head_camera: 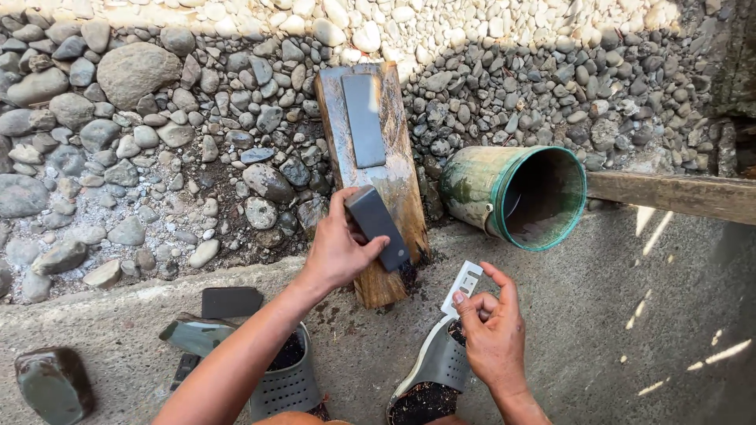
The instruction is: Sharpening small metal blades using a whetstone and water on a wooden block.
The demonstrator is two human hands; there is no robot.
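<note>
the left hand (337,250) grips a matt, dark grey stone block (378,228) over a rough, wet wooden plank (394,185). at 3 o'clock lies a worn green plastic bucket (512,197). the right hand (492,334) pinches a small white glossy plastic piece (463,285). the concrete floor (614,315) looks coarse.

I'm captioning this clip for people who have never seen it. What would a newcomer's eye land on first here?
First, the left hand gripping a dark grey rectangular stone block on a wet wooden plank, which lies at centre across grey river pebbles. Next, the green-rimmed metal bucket lying on its side to the right. Below, the right hand holds a small white plastic piece.
</note>
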